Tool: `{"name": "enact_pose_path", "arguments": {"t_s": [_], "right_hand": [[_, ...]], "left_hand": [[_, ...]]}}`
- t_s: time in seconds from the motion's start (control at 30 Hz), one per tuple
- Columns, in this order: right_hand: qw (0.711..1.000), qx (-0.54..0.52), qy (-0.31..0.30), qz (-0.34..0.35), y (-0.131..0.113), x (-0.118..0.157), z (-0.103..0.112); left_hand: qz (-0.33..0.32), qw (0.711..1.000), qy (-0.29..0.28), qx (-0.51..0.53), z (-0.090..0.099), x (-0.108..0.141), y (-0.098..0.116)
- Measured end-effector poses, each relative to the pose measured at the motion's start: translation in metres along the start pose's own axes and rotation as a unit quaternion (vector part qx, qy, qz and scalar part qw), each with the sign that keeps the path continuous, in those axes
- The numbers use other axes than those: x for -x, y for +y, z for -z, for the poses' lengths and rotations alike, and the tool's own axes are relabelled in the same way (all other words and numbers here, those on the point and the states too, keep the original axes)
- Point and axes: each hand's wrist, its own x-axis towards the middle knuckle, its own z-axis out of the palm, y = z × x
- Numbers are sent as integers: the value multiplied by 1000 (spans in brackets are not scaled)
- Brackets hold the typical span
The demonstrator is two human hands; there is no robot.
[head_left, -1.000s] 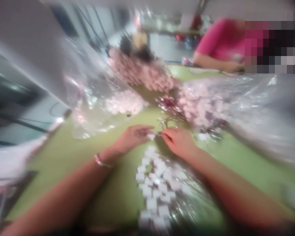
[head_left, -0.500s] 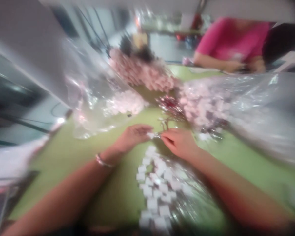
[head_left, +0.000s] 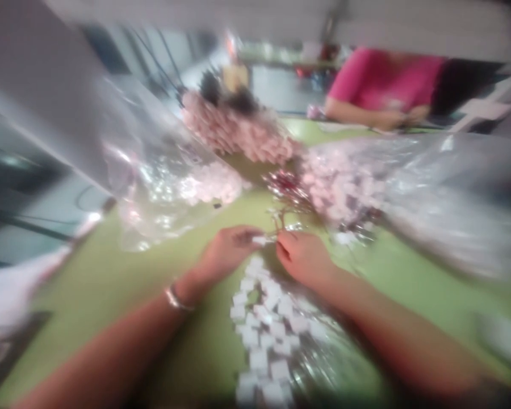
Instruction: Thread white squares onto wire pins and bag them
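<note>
Over the green table (head_left: 153, 324), my left hand (head_left: 232, 248) pinches a small white piece (head_left: 259, 240) at its fingertips. My right hand (head_left: 300, 254) is closed just to the right, its fingertips at the thin stem-like end of that piece; blur hides the exact grip. Thin brown and silvery strands (head_left: 283, 218) lie just beyond my fingers. Nearer my body, between my forearms, many white square pieces (head_left: 276, 329) with thin clear stems are spread in a pile. A pale bracelet (head_left: 176, 298) circles my left wrist.
Pink bundles (head_left: 247, 130) lie at the back, with a red shiny bunch (head_left: 285, 182) before them. Clear plastic bags (head_left: 153, 187) stand at left; a large bag (head_left: 451, 199) with pale pink pieces (head_left: 344, 182) lies at right. A person in pink (head_left: 385, 82) sits across.
The camera view has shifted slightly, so the scene sits further left and a little lower. My hands remain close together around the small white piece.
</note>
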Motion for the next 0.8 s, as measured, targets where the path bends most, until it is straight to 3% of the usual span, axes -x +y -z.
{"name": "enact_pose_path", "arguments": {"t_s": [0.2, 0.33, 0.43, 0.63, 0.8], "right_hand": [[998, -57, -24, -29, 3, -1, -3], [999, -24, 5, -21, -1, 1, -7], [998, -60, -19, 0, -1, 2, -9], [989, -140, -31, 20, 0, 0, -18], [990, -141, -28, -1, -1, -3, -13]], "left_hand": [[27, 996, -40, 75, 1, -2, 0], [21, 997, -43, 54, -2, -2, 1], [12, 998, -45, 46, -3, -1, 2], [35, 979, -71, 188, -7, -3, -10], [40, 984, -65, 160, -8, -3, -10]]}}
